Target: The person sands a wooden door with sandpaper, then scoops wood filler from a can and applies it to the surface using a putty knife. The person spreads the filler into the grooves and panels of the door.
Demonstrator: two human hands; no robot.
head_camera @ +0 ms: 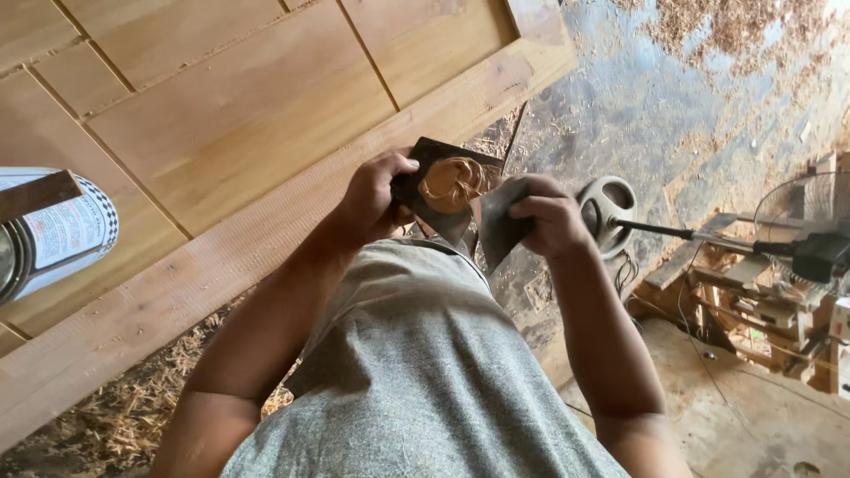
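My left hand (376, 199) grips a dark square plate (427, 152) that carries a smear of tan wood filler (452, 183). My right hand (549, 212) holds a dark flat scraper blade (498, 221), its edge meeting the plate and the filler. Both hands are raised in front of my grey shirt, just beyond the edge of a large pale wooden panelled door (239, 124) that lies flat at upper left.
A printed metal can (49, 232) with a wooden stick across its top stands on the door at the far left. A standing fan (797, 239) with a round base (607, 205) is at the right. Sawdust and shavings litter the concrete floor (699, 106).
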